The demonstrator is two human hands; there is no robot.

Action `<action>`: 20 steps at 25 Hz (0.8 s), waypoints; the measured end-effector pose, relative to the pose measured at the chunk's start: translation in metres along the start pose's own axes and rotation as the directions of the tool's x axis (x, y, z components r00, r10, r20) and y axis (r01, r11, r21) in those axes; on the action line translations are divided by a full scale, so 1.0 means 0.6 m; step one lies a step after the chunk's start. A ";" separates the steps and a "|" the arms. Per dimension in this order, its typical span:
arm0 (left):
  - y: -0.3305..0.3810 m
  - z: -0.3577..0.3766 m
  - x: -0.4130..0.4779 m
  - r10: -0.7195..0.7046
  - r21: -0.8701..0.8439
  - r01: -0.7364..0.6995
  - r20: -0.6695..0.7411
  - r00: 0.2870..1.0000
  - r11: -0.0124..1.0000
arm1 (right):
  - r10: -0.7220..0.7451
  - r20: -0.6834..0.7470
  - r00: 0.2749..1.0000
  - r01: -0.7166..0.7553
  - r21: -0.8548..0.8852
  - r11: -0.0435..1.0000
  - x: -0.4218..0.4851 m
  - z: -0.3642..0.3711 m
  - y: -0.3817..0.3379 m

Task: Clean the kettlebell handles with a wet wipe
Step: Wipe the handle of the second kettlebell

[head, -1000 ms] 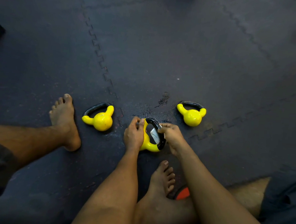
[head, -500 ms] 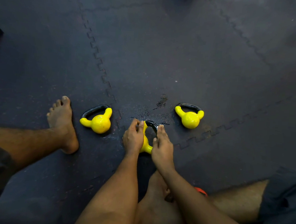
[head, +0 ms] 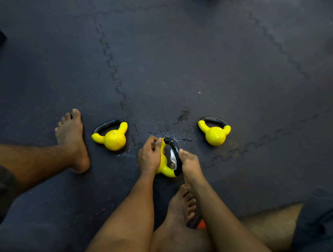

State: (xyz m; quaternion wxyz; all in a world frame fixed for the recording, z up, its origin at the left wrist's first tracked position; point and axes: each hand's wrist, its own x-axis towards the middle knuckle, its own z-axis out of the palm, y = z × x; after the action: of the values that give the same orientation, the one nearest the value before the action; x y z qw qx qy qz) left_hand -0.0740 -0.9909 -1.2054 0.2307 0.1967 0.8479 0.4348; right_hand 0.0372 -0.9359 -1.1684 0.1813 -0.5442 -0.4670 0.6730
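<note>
Yellow glossy round-bodied kettlebell point(head: 164, 165) with a black loop handle point(head: 172, 143), tipped on its side on the dark rubber puzzle-edged mat point(head: 204, 60), pinned between both hands. Left hand point(head: 149, 157) curled round the yellow body, bracing it. Right hand point(head: 189, 164) wrapped round the handle's right side, pinching a crumpled white wet wipe point(head: 173, 157) against the inner face of the loop.

Judging by that grip: mid-wipe on this bell. Hold the body firm with the left hand to stop any rolling. Draw the wipe along the whole arc, horn to horn, rather than scrubbing one spot. Wrap it fully round the bar to cover inner and outer faces at once, and turn to a fresh fold on any bunching. Mind the black-to-yellow joints, probably the grimiest parts.

Left of this bell, well apart: a second yellow kettlebell point(head: 114, 139), upright, untouched. Right of it and a little beyond: a third yellow kettlebell point(head: 214, 135), likewise alone. Just beyond it: a dark wet patch point(head: 183, 115) on the mat. Cannot tell whether those two handles are already clean.
</note>
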 end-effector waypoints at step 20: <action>0.026 0.004 -0.004 -0.026 0.166 0.012 0.081 0.996 0.986 | -0.438 0.452 0.777 0.522 -0.852 0.046 -0.029 -0.019 0.016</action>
State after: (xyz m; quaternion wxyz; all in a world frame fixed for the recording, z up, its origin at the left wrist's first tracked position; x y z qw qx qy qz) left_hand -0.0689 -0.9819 -1.1930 0.2524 0.2250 0.8727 0.3522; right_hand 0.0561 -0.9487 -1.1664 0.0086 -0.3244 -0.9319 0.1620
